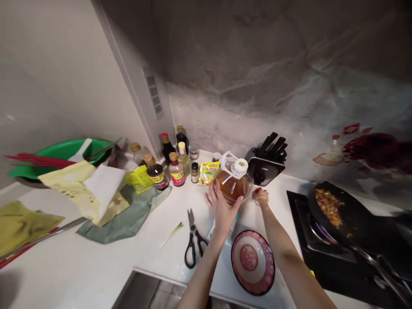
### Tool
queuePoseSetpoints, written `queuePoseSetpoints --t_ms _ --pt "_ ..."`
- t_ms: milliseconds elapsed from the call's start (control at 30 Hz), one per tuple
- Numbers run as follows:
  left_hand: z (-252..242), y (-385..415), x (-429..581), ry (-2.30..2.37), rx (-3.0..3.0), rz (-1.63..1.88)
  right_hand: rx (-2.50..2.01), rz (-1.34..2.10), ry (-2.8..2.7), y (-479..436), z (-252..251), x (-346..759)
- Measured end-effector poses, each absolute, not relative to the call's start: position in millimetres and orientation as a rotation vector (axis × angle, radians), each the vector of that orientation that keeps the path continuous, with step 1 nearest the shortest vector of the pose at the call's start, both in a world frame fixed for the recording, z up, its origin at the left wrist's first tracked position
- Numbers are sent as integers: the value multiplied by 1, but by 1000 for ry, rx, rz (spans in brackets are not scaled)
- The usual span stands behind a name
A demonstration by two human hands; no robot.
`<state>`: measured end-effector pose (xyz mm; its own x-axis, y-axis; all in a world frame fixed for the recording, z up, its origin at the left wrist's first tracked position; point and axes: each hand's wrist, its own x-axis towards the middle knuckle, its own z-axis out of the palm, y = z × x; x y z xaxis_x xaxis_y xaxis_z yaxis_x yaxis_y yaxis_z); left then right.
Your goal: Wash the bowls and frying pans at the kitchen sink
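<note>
A big clear oil jug (232, 185) with amber liquid, a white cap and a white handle stands on the counter. My left hand (222, 210) is closed about its near lower side, thumb to the right and fingers to the left. Just right of the jug is my right hand (260, 196), with its fingers curled; whatever they hold, if anything, is hidden. The black knife block (264, 169) stands right behind that hand. Between my forearms sits a pink and white bowl (249, 257). Open scissors (193, 238) lie left of my left forearm.
Several sauce bottles (176, 171) and a yellow seasoning packet (208, 173) stand along the wall. A frying pan (357, 214) with chopped food is on the stove at right. A green basin (58, 150), papers and a grey-green cloth (128, 219) fill the left. One scallion piece (174, 231) lies near the scissors.
</note>
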<state>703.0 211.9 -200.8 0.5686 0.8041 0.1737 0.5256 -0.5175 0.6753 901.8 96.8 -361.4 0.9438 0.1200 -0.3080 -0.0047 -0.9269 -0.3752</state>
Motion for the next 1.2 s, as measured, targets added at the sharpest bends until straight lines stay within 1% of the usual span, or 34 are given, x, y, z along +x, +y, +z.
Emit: queuePoseSetpoints --t_ms 67,133,233,300,333,400,500,600,733,933,1033,1200 --pt "-197 214 710 1079 2260 642 -2672 436 -113 98 -358 909" --pt "-190 217 715 1099 2274 632 -2590 412 -158 100 -335 915" --pt "-179 224 719 1110 2281 601 -2331 344 -392 109 -264 919" --pt "-174 229 720 1094 2289 557 -2022 303 -736 120 -204 915" --pt "-174 231 720 1085 2298 533 -1952 297 -903 127 -176 912" --pt "-174 235 719 1071 2318 493 -1937 269 -1174 143 -129 907" --pt "-177 237 718 1057 2343 462 -1989 319 -1499 166 -90 906" --pt "-177 237 719 1056 2351 458 -1974 435 -1715 181 -75 912" --pt "-174 238 719 1055 2362 456 -1908 651 -1811 191 -62 921" --pt "-172 240 719 1033 2365 432 -1901 922 -1560 192 -63 927" --pt "-172 241 720 1036 2360 446 -1931 921 -1470 191 -67 926" --pt "-171 241 720 1013 2352 496 -2017 776 -1579 191 -63 922"
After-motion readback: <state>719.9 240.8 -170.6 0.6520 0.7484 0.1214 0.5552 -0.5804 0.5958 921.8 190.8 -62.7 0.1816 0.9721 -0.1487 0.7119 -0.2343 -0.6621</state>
